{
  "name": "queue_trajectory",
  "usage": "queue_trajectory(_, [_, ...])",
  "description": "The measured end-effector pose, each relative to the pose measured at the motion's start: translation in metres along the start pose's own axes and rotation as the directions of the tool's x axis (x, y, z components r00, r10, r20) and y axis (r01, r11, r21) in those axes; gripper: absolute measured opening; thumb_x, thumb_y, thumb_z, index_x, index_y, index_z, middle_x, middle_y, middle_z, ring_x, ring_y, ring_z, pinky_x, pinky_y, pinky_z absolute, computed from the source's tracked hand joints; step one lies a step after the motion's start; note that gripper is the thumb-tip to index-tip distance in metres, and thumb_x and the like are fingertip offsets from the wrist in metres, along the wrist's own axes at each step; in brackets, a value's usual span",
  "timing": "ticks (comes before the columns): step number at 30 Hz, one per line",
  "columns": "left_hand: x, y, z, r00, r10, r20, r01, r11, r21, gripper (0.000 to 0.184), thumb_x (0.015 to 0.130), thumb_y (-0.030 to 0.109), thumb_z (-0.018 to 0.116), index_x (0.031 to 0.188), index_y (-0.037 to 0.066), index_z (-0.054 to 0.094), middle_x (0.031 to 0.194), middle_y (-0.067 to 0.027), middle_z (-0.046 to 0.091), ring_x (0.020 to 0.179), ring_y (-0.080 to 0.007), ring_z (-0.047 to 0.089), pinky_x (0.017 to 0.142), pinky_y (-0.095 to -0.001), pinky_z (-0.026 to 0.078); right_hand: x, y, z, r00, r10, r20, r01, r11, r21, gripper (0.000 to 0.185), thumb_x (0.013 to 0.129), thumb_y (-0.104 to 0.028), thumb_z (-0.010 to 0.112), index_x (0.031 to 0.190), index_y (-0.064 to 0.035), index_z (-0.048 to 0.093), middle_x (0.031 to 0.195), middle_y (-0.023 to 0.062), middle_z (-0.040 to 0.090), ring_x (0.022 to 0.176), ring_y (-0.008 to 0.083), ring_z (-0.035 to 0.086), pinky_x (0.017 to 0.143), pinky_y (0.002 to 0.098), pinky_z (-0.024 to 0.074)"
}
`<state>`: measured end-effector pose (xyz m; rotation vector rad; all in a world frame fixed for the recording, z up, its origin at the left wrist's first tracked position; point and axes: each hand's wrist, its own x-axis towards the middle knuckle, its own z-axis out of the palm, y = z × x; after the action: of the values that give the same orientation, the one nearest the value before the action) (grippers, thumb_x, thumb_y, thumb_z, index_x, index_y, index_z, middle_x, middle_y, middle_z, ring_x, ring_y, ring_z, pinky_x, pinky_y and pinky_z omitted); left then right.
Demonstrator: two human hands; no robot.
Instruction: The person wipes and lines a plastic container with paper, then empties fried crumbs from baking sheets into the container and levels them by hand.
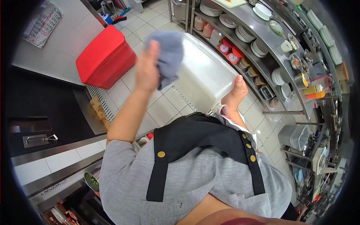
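My left hand, blurred by motion, is closed on a blue-grey cloth. The cloth lies against the far left end of a whitish translucent container, which is tilted in front of my chest. My right hand grips the container's near right corner, with the thumb on its edge and the other fingers mostly hidden. Some white material hangs near my right wrist, beside the black apron.
A red bin stands on the tiled floor at the left, near a black surface with a metal edge. Steel shelving at the right holds plates, scales, bottles and bowls. A clear tub sits at the lower right.
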<state>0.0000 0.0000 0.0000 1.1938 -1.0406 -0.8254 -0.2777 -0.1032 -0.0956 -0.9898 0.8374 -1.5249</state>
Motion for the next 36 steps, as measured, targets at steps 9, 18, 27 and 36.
queue_trajectory(9, [0.011,0.013,0.047,0.835,0.463,0.295,-0.466,0.313,0.827,0.04,0.084,0.033,0.07,0.111,0.005,0.068,0.125,-0.015,0.063,0.121,-0.0344,0.056,0.099,-0.0481,0.046,-0.005,-0.021,0.012,0.995,0.077,0.07,-0.083,0.993,0.089,0.049,0.1,-0.05,0.06,0.087,-0.0029,0.064,0.077,0.0006,0.062,0.068,0.011,0.058,0.063,0.0282,0.048])
queue_trajectory(18, [0.044,0.003,-0.049,0.945,-0.199,0.259,0.189,0.98,0.064,0.043,0.102,0.034,0.057,0.132,0.003,0.062,0.115,-0.008,0.071,0.116,-0.0196,0.064,0.104,-0.0363,0.047,0.026,-0.009,-0.021,0.975,0.222,0.025,-0.223,0.971,0.088,0.078,0.098,-0.07,0.044,0.128,0.0004,0.059,0.121,0.0085,0.062,0.11,0.0227,0.059,0.097,0.0373,0.0469])
queue_trajectory(27, [-0.053,-0.081,-0.122,0.96,0.215,-0.18,-0.135,0.918,0.373,0.049,0.102,0.023,0.049,0.145,-0.001,0.049,0.131,-0.0109,0.066,0.125,-0.0231,0.06,0.111,-0.0377,0.043,0.01,-0.01,-0.009,0.929,0.369,-0.027,-0.351,0.901,0.254,0.086,0.096,-0.072,0.042,0.139,0.0019,0.054,0.137,0.0144,0.059,0.126,0.027,0.056,0.106,0.0392,0.0449])
queue_trajectory(36, [-0.088,-0.071,-0.002,0.857,-0.169,-0.486,-0.153,0.818,-0.554,0.07,0.11,0.057,0.025,0.15,0.003,0.043,0.145,-0.0127,0.056,0.134,-0.0272,0.055,0.115,-0.0416,0.043,0.004,-0.002,0.027,0.909,0.395,0.134,-0.415,0.887,0.201,0.086,0.096,-0.072,0.044,0.138,0.0018,0.054,0.138,0.014,0.058,0.127,0.0265,0.055,0.107,0.0404,0.0442])
